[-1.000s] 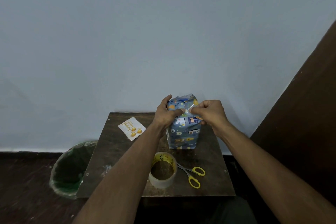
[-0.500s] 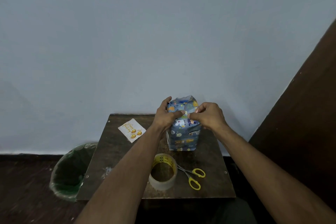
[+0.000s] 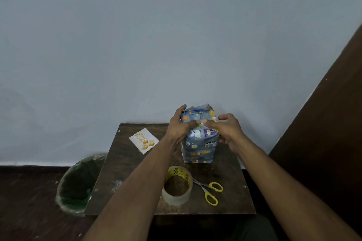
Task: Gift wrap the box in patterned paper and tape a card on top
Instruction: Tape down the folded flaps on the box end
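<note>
Head view: on the small wooden table (image 3: 125,172) the box (image 3: 199,146) stands upright, its sides wrapped in animal-print paper, top end not yet closed. The left hand (image 3: 181,127) grips its upper left; the right hand (image 3: 225,129), fingers straight, presses the front seam. The birthday card (image 3: 143,140) lies untaped at the table's left.

the card (image 3: 143,140) lying on the desk (image 3: 125,172) carries gold script reading "happy birthday" beside three gold balloons. the tape roll (image 3: 177,188) has dark printing on its yellow inner core, too small to read.
</note>
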